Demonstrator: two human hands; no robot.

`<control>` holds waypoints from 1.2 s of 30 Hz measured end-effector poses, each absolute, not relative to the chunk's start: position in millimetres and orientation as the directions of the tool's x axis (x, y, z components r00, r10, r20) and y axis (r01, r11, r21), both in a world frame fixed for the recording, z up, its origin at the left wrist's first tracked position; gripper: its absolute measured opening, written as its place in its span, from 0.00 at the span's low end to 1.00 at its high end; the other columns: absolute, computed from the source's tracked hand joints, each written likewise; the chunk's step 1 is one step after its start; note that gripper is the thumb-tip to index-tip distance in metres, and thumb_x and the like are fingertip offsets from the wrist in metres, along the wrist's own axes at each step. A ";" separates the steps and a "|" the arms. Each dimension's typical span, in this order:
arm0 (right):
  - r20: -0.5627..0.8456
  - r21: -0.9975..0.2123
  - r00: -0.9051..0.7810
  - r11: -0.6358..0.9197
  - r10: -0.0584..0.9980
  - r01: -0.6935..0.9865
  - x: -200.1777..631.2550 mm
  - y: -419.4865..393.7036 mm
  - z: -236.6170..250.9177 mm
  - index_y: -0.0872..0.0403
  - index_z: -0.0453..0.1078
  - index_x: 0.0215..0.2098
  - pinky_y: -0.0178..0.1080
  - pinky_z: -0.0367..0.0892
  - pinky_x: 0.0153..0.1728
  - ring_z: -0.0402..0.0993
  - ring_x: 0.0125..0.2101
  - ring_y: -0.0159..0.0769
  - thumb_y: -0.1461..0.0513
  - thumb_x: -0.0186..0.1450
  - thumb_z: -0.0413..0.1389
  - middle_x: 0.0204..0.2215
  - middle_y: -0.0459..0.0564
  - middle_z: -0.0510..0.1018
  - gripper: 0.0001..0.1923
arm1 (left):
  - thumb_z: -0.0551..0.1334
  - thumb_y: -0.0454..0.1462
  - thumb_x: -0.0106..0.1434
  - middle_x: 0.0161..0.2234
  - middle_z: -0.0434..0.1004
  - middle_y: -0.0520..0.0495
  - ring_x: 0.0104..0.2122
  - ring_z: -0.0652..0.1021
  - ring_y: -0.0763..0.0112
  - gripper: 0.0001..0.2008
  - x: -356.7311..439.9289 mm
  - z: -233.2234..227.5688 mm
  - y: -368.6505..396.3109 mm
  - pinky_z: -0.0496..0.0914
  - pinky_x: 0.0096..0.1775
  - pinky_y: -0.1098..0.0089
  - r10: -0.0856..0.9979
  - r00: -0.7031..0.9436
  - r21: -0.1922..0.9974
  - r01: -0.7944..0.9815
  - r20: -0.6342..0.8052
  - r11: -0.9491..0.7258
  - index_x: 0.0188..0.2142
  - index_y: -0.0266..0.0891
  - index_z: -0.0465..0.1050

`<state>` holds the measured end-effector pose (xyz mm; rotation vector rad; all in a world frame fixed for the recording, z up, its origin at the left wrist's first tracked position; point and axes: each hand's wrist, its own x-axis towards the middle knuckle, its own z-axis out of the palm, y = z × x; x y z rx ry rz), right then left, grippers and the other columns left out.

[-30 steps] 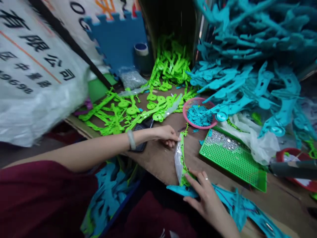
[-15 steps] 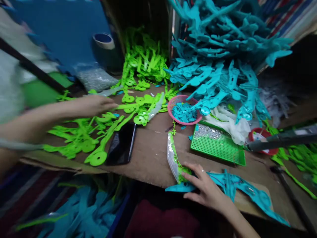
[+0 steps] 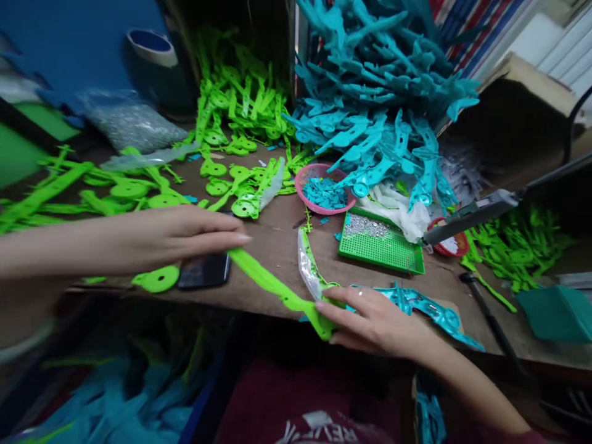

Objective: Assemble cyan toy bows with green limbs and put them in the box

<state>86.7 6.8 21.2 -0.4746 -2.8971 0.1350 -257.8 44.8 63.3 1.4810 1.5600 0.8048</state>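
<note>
Green foam strip (image 3: 272, 285) stretches across lower centre, left hand (image 3: 185, 237) pinching its upper end, right hand (image 3: 374, 320) closed on the lower end over a teal piece (image 3: 425, 308); I'd keep it taut and flat.

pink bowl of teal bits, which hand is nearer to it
Right. The right hand lies at the table edge below the pink bowl; the left hand is farther off to its left, over the phone.
</note>
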 end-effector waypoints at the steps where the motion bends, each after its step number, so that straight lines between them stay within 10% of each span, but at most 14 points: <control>1: 0.198 -0.088 -0.920 0.941 0.339 0.328 94.2 2.1 16.2 0.58 0.67 0.62 0.39 0.76 0.44 0.78 0.47 0.40 0.58 0.74 0.52 0.53 0.62 0.78 0.21 | 0.73 0.55 0.48 0.20 0.69 0.54 0.21 0.71 0.73 0.22 -243.1 57.2 45.8 0.69 0.24 0.72 0.983 0.098 0.877 0.471 -0.158 0.094 0.24 0.39 0.74; 7: 0.283 0.135 -0.912 0.929 0.297 0.345 142.1 -8.6 -17.7 0.54 0.63 0.67 0.42 0.79 0.39 0.81 0.41 0.42 0.66 0.70 0.54 0.51 0.62 0.80 0.27 | 0.52 0.56 0.67 0.25 0.72 0.51 0.24 0.74 0.69 0.23 -174.1 6.0 55.8 0.71 0.26 0.70 0.993 0.102 0.950 0.312 -0.056 0.021 0.36 0.40 0.72; 12: 0.554 -0.055 -0.645 0.796 0.527 0.603 165.9 -11.2 -43.2 0.53 0.54 0.72 0.44 0.81 0.38 0.81 0.43 0.46 0.62 0.70 0.52 0.46 0.63 0.79 0.33 | 0.56 0.47 0.67 0.52 0.75 0.36 0.57 0.74 0.49 0.16 -157.5 -48.8 50.5 0.68 0.61 0.49 0.963 -0.017 0.775 0.597 0.268 -0.205 0.45 0.38 0.73; 15: 0.596 -0.199 -0.502 0.721 0.627 0.664 168.3 -9.8 -57.4 0.51 0.52 0.73 0.43 0.81 0.40 0.81 0.46 0.46 0.65 0.69 0.51 0.48 0.62 0.77 0.35 | 0.56 0.45 0.70 0.63 0.68 0.31 0.65 0.67 0.45 0.18 -153.6 -78.0 41.7 0.63 0.64 0.45 0.928 0.133 0.593 0.736 0.347 -0.327 0.53 0.37 0.71; 36: 0.403 -0.114 -0.605 0.693 0.687 0.711 149.7 4.4 -77.2 0.59 0.70 0.59 0.48 0.80 0.39 0.79 0.41 0.48 0.63 0.72 0.51 0.50 0.64 0.79 0.19 | 0.62 0.40 0.69 0.57 0.75 0.40 0.57 0.76 0.55 0.12 -130.5 -96.4 31.5 0.73 0.58 0.52 0.951 -0.043 0.707 0.680 0.305 -0.195 0.49 0.43 0.76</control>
